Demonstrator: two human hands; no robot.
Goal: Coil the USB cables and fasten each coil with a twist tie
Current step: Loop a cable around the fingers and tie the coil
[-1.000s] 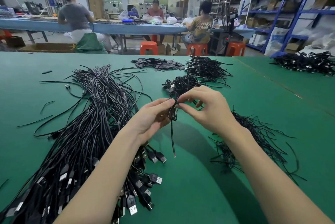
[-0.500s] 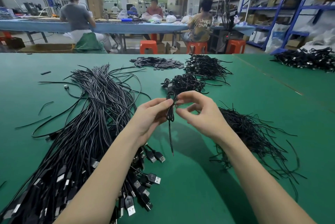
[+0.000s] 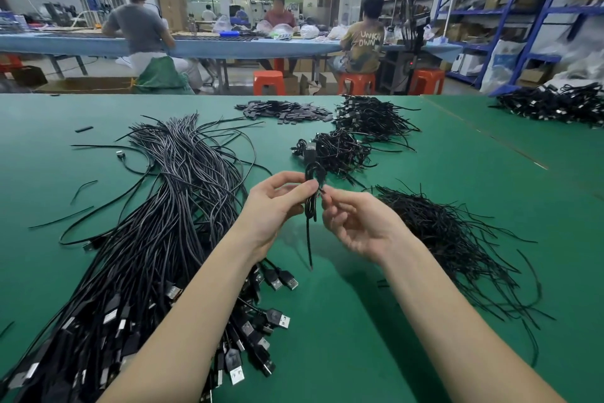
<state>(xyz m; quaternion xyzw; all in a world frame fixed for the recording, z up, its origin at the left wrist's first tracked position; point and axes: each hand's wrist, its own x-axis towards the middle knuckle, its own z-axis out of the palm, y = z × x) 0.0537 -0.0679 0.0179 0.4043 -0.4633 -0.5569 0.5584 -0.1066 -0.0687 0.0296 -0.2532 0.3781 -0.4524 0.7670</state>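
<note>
A green table (image 3: 376, 337) fills the near half of the view. On its left lies the largest thing, a long heap of loose black USB cables (image 3: 157, 239), plugs toward the near edge and bare ends toward the far side. To the right, near the right forearm, sits a pile of black twist ties (image 3: 441, 232). Farther off, past the hands, rests a small heap of tied coils (image 3: 340, 151), with another heap of tied coils (image 3: 372, 115) beyond it and a flat pile of dark small parts (image 3: 284, 110) to its left.

Above the table's middle, the left hand (image 3: 277, 203) grips a narrow coiled cable (image 3: 310, 193) between thumb and fingers, one loose end hanging down. The right hand (image 3: 356, 223) pinches a twist tie (image 3: 322, 191) at the coil's waist.
</note>
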